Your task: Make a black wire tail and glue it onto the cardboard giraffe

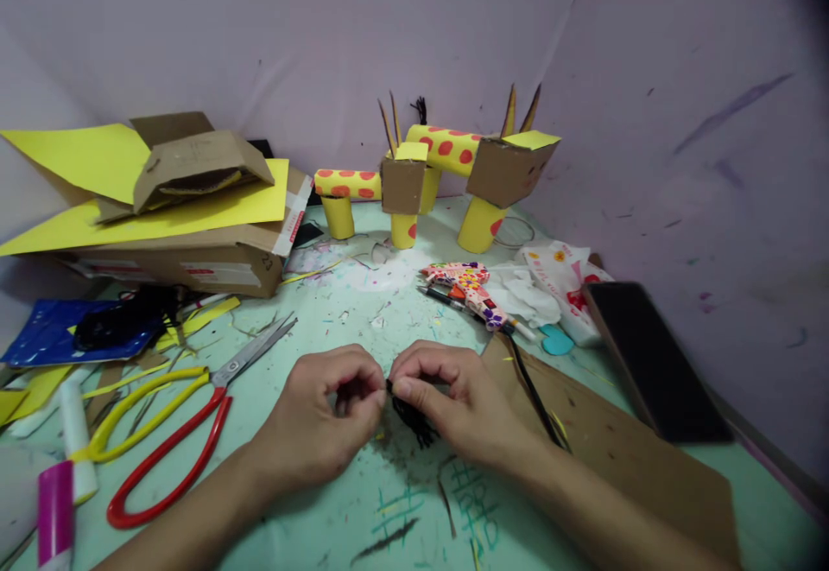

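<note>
A small black yarn tassel (414,420) is between my hands, its loose strands hanging down over the table. My right hand (446,390) pinches it near the top between thumb and fingers. My left hand (333,407) is also closed in a pinch, its fingertips at the tassel's top end; the bit of yarn inside them is mostly hidden. Left of my left hand lies a pair of scissors (224,377) with one yellow and one red handle, blades slightly apart. Black yarn (129,320) lies bunched on a blue packet (39,329) at the far left.
Two yellow cardboard animals with red spots, one smaller (405,187) and one larger (509,174), stand at the back. A floral glue gun (470,286), a phone (654,359) and a cardboard sheet (622,441) lie right. A cardboard box (259,269) and a magenta-capped tube (55,506) are left.
</note>
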The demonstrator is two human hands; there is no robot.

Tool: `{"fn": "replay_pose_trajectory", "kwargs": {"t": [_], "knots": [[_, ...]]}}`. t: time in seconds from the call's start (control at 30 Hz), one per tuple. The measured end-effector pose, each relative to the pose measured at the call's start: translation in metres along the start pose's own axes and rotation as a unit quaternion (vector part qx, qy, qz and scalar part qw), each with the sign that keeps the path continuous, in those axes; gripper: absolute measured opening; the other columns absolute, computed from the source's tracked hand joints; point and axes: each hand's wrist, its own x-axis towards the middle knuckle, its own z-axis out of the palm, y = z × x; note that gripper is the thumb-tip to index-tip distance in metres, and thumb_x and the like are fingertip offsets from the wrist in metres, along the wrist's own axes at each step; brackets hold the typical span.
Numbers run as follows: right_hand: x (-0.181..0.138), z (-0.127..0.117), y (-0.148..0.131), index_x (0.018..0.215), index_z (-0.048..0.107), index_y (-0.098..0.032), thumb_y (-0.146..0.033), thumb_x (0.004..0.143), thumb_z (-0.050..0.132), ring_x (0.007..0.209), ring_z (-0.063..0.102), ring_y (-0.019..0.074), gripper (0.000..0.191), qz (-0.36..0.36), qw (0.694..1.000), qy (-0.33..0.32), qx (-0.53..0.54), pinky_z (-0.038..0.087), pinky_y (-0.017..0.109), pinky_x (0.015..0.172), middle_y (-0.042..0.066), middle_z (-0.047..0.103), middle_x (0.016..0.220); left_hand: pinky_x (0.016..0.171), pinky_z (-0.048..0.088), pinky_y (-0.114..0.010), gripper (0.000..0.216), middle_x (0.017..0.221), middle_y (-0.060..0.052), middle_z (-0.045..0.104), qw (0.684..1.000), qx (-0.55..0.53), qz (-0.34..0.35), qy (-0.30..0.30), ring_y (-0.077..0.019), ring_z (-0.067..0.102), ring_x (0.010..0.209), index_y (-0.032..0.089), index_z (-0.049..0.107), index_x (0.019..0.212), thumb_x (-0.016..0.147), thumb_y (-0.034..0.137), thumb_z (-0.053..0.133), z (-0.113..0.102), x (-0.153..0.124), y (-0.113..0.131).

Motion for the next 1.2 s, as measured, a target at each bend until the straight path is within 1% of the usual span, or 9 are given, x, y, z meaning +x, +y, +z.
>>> {"fn": "replay_pose_trajectory", "kwargs": {"t": [0.17, 0.3, 0.4, 0.5, 0.63, 0.77, 0.93, 1.03, 1.2], "knots": [[-0.001, 0.0, 0.0, 0.063, 0.066, -0.015, -0.018, 0.076, 0.06, 0.067, 0.058, 0.0136, 0.014, 0.003, 1.0, -0.026, 0.003, 0.044, 0.025, 0.065, 0.004, 0.065, 0.069, 0.039, 0.035, -0.017, 0.008, 0.051, 0.005, 0.05, 0.998, -0.015, -0.064, -0.009, -0.0071, 0.043, 0.045, 0.016, 0.057, 0.063, 0.066, 0.011, 0.052, -0.001, 0.0, 0.003], [0.0, 0.001, 0.001, 0.062, 0.066, -0.015, -0.02, 0.073, 0.061, 0.067, 0.058, 0.0145, 0.014, 0.041, 0.999, -0.022, 0.015, 0.044, 0.027, 0.065, 0.004, 0.064, 0.068, 0.045, 0.039, -0.018, 0.018, 0.061, 0.001, 0.057, 0.999, 0.009, 0.042, 0.011, -0.0081, 0.049, 0.051, 0.015, 0.064, 0.081, 0.071, 0.008, 0.052, 0.0, -0.002, 0.001], [0.001, 0.001, 0.001, 0.06, 0.066, -0.015, -0.023, 0.07, 0.063, 0.064, 0.056, 0.0139, 0.013, 0.079, 0.996, -0.013, 0.044, 0.042, 0.027, 0.063, 0.004, 0.063, 0.067, 0.05, 0.041, -0.019, 0.015, 0.063, -0.002, 0.059, 0.992, 0.019, 0.122, 0.038, -0.0089, 0.053, 0.055, 0.013, 0.063, 0.077, 0.075, 0.006, 0.05, 0.001, -0.004, -0.001], [0.002, 0.001, 0.002, 0.058, 0.065, -0.016, -0.029, 0.067, 0.066, 0.06, 0.052, 0.0124, 0.015, 0.128, 0.988, -0.009, 0.088, 0.04, 0.026, 0.058, 0.002, 0.061, 0.064, 0.051, 0.042, -0.019, 0.013, 0.062, -0.002, 0.059, 0.989, 0.034, 0.134, 0.059, -0.0088, 0.053, 0.055, 0.013, 0.06, 0.071, 0.077, 0.007, 0.05, 0.003, -0.004, 0.0], [0.002, 0.004, 0.003, 0.059, 0.063, -0.015, -0.041, 0.06, 0.073, 0.052, 0.043, 0.0088, 0.028, 0.205, 0.966, -0.014, 0.159, 0.035, 0.024, 0.053, -0.002, 0.055, 0.055, 0.048, 0.04, -0.019, 0.012, 0.058, 0.0, 0.056, 0.99, 0.03, 0.115, 0.078, -0.0081, 0.051, 0.051, 0.015, 0.057, 0.069, 0.076, 0.008, 0.051, 0.004, -0.004, 0.001], [-0.001, 0.007, 0.001, 0.06, 0.059, -0.014, -0.048, 0.055, 0.078, 0.047, 0.036, 0.0053, 0.039, 0.248, 0.93, -0.022, 0.269, 0.028, 0.021, 0.049, -0.006, 0.046, 0.05, 0.048, 0.042, -0.019, 0.011, 0.059, 0.0, 0.056, 0.987, 0.018, 0.123, 0.103, -0.009, 0.052, 0.052, 0.016, 0.055, 0.07, 0.076, 0.008, 0.052, 0.006, -0.005, 0.001], [-0.005, 0.01, 0.0, 0.064, 0.053, -0.017, -0.038, 0.055, 0.077, 0.047, 0.04, 0.0069, 0.033, 0.302, 0.879, -0.057, 0.364, 0.028, 0.021, 0.046, -0.005, 0.047, 0.054, 0.051, 0.044, -0.022, 0.013, 0.063, -0.002, 0.057, 0.979, 0.02, 0.165, 0.115, -0.0109, 0.055, 0.056, 0.016, 0.055, 0.075, 0.074, 0.003, 0.052, 0.01, -0.009, 0.001], [-0.005, 0.01, 0.001, 0.061, 0.052, -0.017, -0.031, 0.054, 0.074, 0.046, 0.04, 0.0079, 0.028, 0.312, 0.872, -0.053, 0.374, 0.032, 0.022, 0.048, -0.005, 0.047, 0.053, 0.05, 0.044, -0.022, 0.015, 0.064, -0.003, 0.058, 0.977, 0.021, 0.185, 0.106, -0.0112, 0.054, 0.057, 0.016, 0.055, 0.077, 0.074, 0.002, 0.052, 0.011, -0.009, 0.0], [-0.003, 0.01, 0.001, 0.055, 0.052, -0.017, -0.025, 0.051, 0.071, 0.043, 0.041, 0.0084, 0.021, 0.336, 0.866, -0.044, 0.368, 0.034, 0.024, 0.047, -0.005, 0.048, 0.048, 0.051, 0.045, -0.022, 0.015, 0.069, -0.004, 0.058, 0.981, 0.027, 0.172, 0.082, -0.0115, 0.054, 0.059, 0.015, 0.055, 0.083, 0.075, 0.003, 0.05, 0.009, -0.009, 0.001]]}}
